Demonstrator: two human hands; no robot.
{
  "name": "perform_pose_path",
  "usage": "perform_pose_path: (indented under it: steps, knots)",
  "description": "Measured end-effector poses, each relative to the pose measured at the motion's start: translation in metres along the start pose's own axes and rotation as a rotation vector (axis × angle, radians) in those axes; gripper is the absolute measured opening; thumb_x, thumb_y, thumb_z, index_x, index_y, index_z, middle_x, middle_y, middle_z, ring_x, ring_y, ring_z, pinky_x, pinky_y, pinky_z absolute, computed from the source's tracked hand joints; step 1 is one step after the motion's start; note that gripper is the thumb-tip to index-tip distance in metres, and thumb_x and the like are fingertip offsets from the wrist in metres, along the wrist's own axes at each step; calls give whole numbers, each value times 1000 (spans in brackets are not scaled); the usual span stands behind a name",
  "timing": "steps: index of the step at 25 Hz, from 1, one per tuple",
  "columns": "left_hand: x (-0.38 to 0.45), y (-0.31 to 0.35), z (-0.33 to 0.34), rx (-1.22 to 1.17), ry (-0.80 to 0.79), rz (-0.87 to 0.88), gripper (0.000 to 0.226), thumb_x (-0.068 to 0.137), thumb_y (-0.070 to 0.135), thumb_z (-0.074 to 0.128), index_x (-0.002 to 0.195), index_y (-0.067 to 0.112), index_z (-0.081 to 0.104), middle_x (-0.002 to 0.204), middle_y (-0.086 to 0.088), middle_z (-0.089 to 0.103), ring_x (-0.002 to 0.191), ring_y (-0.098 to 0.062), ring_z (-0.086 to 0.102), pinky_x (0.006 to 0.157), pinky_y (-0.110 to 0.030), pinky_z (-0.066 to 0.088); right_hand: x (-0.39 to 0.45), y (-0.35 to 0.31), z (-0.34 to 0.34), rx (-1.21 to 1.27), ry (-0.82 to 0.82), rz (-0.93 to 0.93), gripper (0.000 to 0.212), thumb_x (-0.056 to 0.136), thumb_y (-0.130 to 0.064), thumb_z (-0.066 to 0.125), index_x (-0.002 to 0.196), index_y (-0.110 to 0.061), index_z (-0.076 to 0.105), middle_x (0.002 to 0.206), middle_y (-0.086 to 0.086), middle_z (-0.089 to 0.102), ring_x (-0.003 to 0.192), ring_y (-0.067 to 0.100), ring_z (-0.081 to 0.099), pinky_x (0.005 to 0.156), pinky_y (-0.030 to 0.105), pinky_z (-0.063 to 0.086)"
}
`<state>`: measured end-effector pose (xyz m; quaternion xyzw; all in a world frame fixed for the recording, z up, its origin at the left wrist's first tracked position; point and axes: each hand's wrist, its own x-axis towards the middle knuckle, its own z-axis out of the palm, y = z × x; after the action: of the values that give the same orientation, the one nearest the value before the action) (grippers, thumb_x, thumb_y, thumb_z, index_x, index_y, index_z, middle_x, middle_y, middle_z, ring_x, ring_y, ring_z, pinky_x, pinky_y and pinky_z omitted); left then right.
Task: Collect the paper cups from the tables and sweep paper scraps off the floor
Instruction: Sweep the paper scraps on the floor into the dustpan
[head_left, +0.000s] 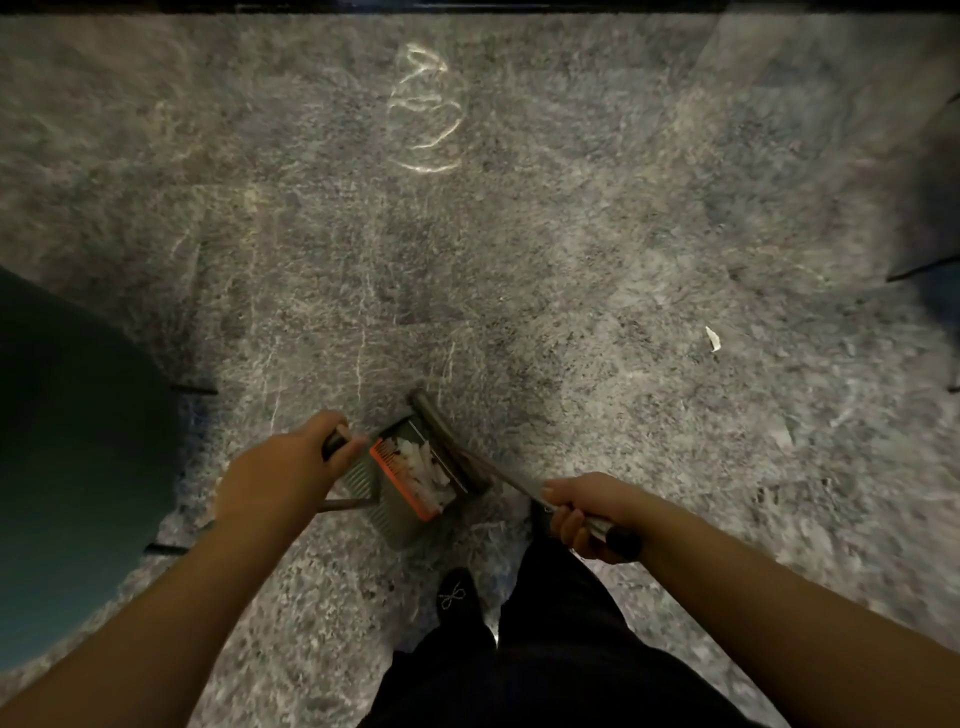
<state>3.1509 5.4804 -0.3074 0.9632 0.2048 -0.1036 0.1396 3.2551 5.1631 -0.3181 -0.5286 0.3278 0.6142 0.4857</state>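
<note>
— Nearest the feet: right hand (582, 514) curled tight round the broom (519, 486) handle, black end cap poking out behind the grip. No slack in those fingers.

— And across from it?

— Left hand (301, 457) wrapped round the dustpan (400, 483) handle, likewise closed on it. Both grips full, nothing free.

— Where's the paper?

— Mostly in the dustpan already: white scraps (426, 475) heaped against the orange comb (397, 480), broom head (441, 431) lying along the pan's far lip, touching it.

— Anything left on the floor (519, 234)?

— One loose scrap (712, 339), pale, farther out and off to the right. Well apart from the pan. Lies forward and rightward of the right hand, on that hand's side, so nearer to the broom than to the pan hand. Small, slightly elongated, long axis running roughly away from the feet.

— So the next reach?

— Probably broom swung out right and past the scrap, then drawn back toward the pan mouth. Pan likely needs turning to face it.

— Cups?

— None in sight. No desk either; only a dark chair (78, 441) at left.
</note>
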Motion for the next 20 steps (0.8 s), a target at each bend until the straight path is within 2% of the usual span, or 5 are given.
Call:
perform_pose_path:
  steps: [9,11,12,15,20]
  knots:
    - [66,109,-19,-46,82,282,36,89,52,54,110,23,59,63,-2,58,49,-19,48,44,-27,38,-51,-21,-91,279,84,-152,37,103,-20,37,140,-19,35,47,-2,38,28,3,34,28,12,28]
    - [90,145,-21,-40,73,315,37,90,51,54,115,24,59,65,-3,58,51,-20,49,45,-27,37,-59,-36,-123,348,75,-162,22,103,-23,38,124,-26,44,47,-2,38,27,3,34,28,11,27]
    - [103,167,-19,-31,70,334,38,90,51,54,116,24,59,63,-2,56,50,-19,48,45,-26,36,-63,-44,-142,389,63,-163,10,103,-26,39,107,-25,48,47,-2,38,27,3,34,28,10,26]
    - [138,232,-13,-2,54,365,39,91,52,52,119,25,58,62,-1,52,49,-19,46,44,-25,31,-74,-63,-210,422,92,-153,35,101,-33,42,73,-12,45,45,-3,38,26,3,34,28,11,27]
    - [200,356,-3,24,22,487,41,90,53,51,117,22,58,69,-6,62,53,-24,54,46,-30,45,-104,-96,-320,505,164,-194,17,100,-33,45,101,-16,50,46,-4,41,29,3,36,28,12,31]
